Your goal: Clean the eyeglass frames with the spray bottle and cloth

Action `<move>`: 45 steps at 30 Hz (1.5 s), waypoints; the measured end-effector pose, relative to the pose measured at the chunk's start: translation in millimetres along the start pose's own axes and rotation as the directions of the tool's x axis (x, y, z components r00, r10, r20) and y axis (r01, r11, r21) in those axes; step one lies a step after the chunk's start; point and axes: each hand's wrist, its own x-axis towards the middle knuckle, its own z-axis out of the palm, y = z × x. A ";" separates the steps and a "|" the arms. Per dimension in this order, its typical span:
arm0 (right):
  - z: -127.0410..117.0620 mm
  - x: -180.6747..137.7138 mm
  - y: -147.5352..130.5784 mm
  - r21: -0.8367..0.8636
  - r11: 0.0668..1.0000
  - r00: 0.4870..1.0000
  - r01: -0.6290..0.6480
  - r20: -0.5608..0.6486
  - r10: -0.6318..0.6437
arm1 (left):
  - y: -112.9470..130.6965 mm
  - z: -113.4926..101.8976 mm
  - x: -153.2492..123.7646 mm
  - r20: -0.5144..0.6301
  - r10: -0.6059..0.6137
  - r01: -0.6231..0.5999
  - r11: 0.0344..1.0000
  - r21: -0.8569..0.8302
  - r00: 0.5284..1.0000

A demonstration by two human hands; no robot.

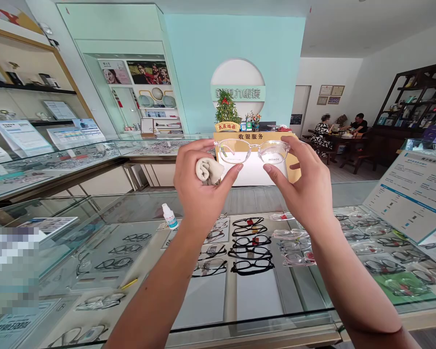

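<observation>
A pair of clear-framed eyeglasses [255,147] is held up in front of me, level, with printed lettering on its lenses. My left hand [199,179] grips its left side and also keeps a rolled off-white cloth [208,171] tucked in the curled fingers. At the other end, my right hand [305,179] pinches the frame between thumb and fingers. Below the hands, dark-framed eyeglasses [252,253] lie in a column at the glass counter, with clear-framed ones [294,247] to their right. A small white spray bottle [169,216] with a blue label stands left of my left wrist.
The glass display counter [199,329] spans the space before me. A printed sign [414,194] leans at the right, above more eyeglasses. Farther back stand a cashier desk [294,167] with a plant [225,109] on it, and two people [359,127] sit at a table.
</observation>
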 end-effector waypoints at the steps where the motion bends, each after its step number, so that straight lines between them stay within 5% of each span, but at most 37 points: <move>1: 0.0 -0.2 -0.4 -0.005 1.000 1.000 0.000 0.004 0.000 | 0.0 -0.5 -0.2 0.004 -0.010 0.010 1.000 0.007 1.000; 18: 0.2 -1.3 1.6 0.045 0.999 0.998 -0.011 0.065 0.008 | 3.3 -0.2 -5.2 0.006 -0.043 0.042 0.995 0.088 0.999; 45: 16.7 -6.1 -9.4 0.018 0.999 0.991 0.041 -0.130 -0.038 | -3.2 4.7 -3.8 -0.040 -0.089 0.090 0.996 0.028 0.995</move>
